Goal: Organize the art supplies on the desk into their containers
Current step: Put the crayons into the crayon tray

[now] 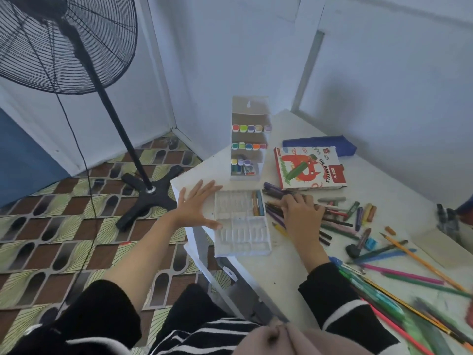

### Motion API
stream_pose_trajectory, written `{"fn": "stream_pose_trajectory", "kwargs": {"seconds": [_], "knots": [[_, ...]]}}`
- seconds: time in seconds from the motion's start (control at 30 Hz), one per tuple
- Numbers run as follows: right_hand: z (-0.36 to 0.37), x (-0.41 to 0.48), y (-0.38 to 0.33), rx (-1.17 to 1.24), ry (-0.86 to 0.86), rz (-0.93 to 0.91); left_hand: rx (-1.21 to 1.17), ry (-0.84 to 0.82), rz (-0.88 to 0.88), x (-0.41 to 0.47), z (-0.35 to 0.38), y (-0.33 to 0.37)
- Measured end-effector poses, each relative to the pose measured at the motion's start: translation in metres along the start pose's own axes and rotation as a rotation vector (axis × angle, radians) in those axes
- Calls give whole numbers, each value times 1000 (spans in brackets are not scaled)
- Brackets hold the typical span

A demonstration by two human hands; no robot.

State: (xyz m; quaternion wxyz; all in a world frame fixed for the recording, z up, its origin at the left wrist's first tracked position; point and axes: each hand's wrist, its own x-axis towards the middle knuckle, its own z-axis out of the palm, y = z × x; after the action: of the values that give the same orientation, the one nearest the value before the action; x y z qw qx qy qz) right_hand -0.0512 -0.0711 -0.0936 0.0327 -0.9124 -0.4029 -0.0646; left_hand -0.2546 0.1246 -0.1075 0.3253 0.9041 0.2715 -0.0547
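Observation:
A white plastic pastel tray (240, 234) lies near the desk's left edge, with a few pastels (258, 203) in its top right slots. My left hand (197, 206) lies flat with spread fingers beside the tray, its thumb on the tray's left rim. My right hand (300, 213) is curled over a heap of pencils and pens (337, 221) just right of the tray; what its fingers hold is hidden. An oil pastels box (309, 167) lies behind the heap. A white marker stand (249, 139) with coloured markers stands upright behind the tray.
A blue pencil case (320, 144) lies behind the pastels box. Loose pastels (368, 212), a blue sharpener (371, 244) and long pencils (419, 275) spread over the right of the white desk (294, 265). A black standing fan (151, 190) stands on the patterned floor at the left.

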Motion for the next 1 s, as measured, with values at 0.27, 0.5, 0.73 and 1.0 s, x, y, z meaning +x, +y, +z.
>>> {"fn": "stream_pose_trajectory", "kwargs": {"seconds": [0.27,0.5,0.73,1.0], "knots": [[-6,11,1,92,-128,36,-9,27,0,0,2,-1],[-16,11,-7,483,51,105,-15,27,-1,1,2,-1],[-7,8,-53,751,-73,-11,-27,40,-12,1,1,1],[13,-5,-71,570,62,-182,-35,39,-25,0,1,2]]}}
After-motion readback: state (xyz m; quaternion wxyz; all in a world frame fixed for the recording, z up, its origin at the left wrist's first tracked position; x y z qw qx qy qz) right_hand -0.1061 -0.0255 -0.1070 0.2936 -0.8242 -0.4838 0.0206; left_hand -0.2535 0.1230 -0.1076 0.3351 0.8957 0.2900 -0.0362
